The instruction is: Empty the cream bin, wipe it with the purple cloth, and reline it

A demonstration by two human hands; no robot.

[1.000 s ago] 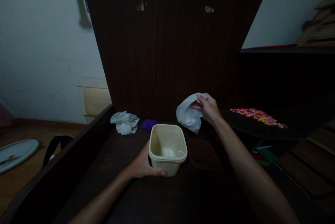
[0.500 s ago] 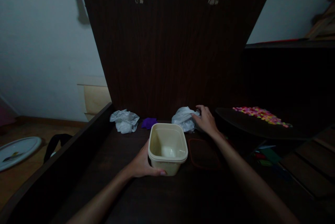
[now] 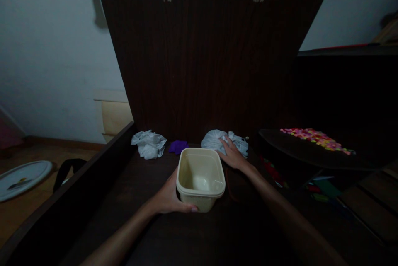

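A cream plastic container [image 3: 200, 206], with nothing visible inside, is held at its left side by my left hand [image 3: 170, 195], thumb across the front. Behind it, a white plastic bag [image 3: 213, 139] lies crumpled against the dark panel. My right hand [image 3: 231, 153] rests on this bag, fingers apart, next to the container's back right corner. Farther left lie a purple cloth-like piece [image 3: 178, 147] and another crumpled white bag [image 3: 149, 145]. An orange-brown outline [image 3: 229, 187], partly hidden by my right forearm, shows right of the container.
On the right, a dark rounded shelf [image 3: 273, 143] bears a strip of small pink and yellow pieces [image 3: 317, 136]. A raised dark edge [image 3: 102, 158] runs along the left. Beyond it, a white oval object [image 3: 29, 175] is on the floor.
My right hand has moved left and lower across the white bag, toward the container. More of the bag's right part now shows. My left hand still holds the container.
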